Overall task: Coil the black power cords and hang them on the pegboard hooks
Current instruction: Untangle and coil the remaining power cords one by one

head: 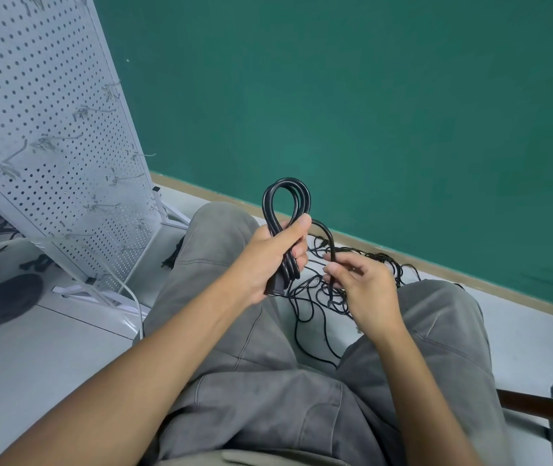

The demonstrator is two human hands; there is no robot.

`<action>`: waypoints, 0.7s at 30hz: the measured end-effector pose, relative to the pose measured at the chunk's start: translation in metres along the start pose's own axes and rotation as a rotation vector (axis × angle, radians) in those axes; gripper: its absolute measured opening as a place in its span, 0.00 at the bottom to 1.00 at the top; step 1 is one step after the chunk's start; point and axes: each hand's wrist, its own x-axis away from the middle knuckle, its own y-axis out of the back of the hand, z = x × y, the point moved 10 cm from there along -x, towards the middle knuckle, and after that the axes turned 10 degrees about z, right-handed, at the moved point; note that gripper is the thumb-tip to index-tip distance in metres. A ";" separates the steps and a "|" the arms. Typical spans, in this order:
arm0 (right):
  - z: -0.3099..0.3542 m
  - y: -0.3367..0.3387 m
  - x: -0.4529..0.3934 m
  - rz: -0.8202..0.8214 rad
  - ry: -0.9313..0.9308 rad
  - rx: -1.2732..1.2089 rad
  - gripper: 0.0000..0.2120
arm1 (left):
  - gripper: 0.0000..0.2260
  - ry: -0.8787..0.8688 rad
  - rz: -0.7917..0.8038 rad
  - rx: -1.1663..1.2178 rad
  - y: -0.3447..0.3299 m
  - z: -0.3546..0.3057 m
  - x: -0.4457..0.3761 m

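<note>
My left hand [270, 255] grips a black power cord [285, 200] folded into a few long loops, which stick up above my fist; its plug end pokes out below the hand. From the bundle a strand arcs over to my right hand [362, 284], which pinches it between thumb and fingers. Below both hands a tangled pile of black cords [315, 294] lies on the floor between my knees. The white pegboard [43, 129] leans at the left, with several bare metal hooks [50, 141] on it.
I sit with grey-trousered knees spread over a pale floor [50, 358]. A green wall [369, 95] with a tan baseboard runs behind. More dark cords lie left of the pegboard's base, and a white cable [127, 290] curves past it. A chair part shows at lower right.
</note>
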 end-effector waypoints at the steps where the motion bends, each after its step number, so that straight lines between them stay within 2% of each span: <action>1: 0.005 0.001 0.002 -0.019 -0.005 -0.057 0.05 | 0.14 0.005 -0.014 -0.052 0.002 0.000 0.000; 6: 0.041 0.008 0.012 -0.100 0.060 -0.258 0.03 | 0.17 0.042 -0.007 -0.184 -0.002 0.009 -0.002; 11: 0.072 0.004 0.020 -0.092 0.131 -0.285 0.03 | 0.12 -0.025 0.011 -0.224 -0.002 0.006 -0.004; 15: 0.079 0.004 0.017 -0.091 0.139 -0.312 0.02 | 0.19 -0.039 -0.006 -0.273 0.000 0.007 -0.004; 18: 0.074 0.006 0.013 -0.097 0.102 -0.351 0.02 | 0.11 -0.011 0.077 -0.242 -0.009 0.008 -0.004; 21: 0.067 0.006 0.009 -0.070 0.041 -0.453 0.06 | 0.10 0.007 0.148 -0.240 -0.015 0.008 -0.001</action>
